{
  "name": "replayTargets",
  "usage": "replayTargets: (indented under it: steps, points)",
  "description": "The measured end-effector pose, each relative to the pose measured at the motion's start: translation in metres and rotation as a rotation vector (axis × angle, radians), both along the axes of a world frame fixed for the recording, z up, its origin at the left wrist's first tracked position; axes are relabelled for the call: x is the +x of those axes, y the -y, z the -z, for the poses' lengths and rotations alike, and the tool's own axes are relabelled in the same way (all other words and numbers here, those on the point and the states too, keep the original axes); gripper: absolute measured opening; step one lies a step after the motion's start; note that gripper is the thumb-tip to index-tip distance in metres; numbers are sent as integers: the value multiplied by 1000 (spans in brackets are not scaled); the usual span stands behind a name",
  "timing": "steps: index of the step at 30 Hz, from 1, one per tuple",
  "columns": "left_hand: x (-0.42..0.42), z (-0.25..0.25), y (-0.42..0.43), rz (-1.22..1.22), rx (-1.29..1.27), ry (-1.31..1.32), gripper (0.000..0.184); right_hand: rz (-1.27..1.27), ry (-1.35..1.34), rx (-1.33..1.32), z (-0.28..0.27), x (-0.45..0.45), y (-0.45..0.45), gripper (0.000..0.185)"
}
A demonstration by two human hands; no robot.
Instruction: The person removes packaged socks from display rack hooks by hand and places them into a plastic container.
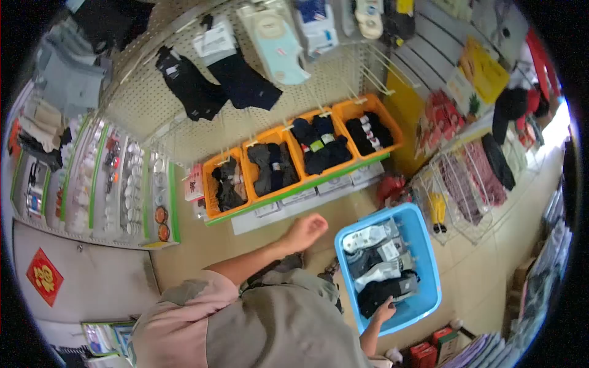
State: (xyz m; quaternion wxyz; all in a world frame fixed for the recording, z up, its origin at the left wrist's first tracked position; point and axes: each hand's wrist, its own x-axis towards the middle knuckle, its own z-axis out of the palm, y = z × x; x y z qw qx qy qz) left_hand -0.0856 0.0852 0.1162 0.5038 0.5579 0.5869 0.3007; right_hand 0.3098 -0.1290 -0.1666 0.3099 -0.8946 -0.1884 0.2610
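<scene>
My left hand [308,232] hangs over the floor between the orange baskets and the blue basket, its fingers curled in and nothing visible in them. Down inside the near end of the blue basket [434,279], my right hand [384,311] has its fingers at the edge of a pair of black socks [379,297] and seems to grip it; part of the grip is hidden. Beyond the black pair lie white socks [377,273], grey socks [363,262] and another light pair [367,238], several with paper labels.
Several orange baskets [273,191] of dark socks line a low shelf. Black socks [191,83] and packaged socks [279,46] hang from pegboard hooks above. A wire rack [457,202] stands right, small-goods shelves [126,184] left. Boxes [423,354] sit near the blue basket.
</scene>
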Motion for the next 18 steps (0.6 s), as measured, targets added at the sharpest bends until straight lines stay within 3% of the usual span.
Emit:
replayTargets:
  steps: [3, 6, 7, 10, 12, 15, 18]
  points:
    - [-63, -66, -39, -203, 487, -104, 14, 97, 131, 89, -30, -6, -20, 57]
    - [-129, -131, -66, -536, 733, -37, 7, 115, 199, 153, -55, -17, -40, 55]
    - [-161, -141, -75, -624, 741, -133, 8, 98, 244, 203, -64, -24, -50, 53]
    - [-240, -174, -106, -838, 962, -236, 43, 114, 334, 303, -109, -63, -84, 45]
    - [-291, -182, -135, -941, 927, -138, 70, 141, 294, 366, -147, -100, -110, 44]
    - [-348, -197, -173, -964, 833, -193, 85, 93, 253, 506, -160, -140, -132, 43]
    - [-379, -208, -198, -688, 761, 124, 85, 71, 201, 615, -180, -185, -143, 38]
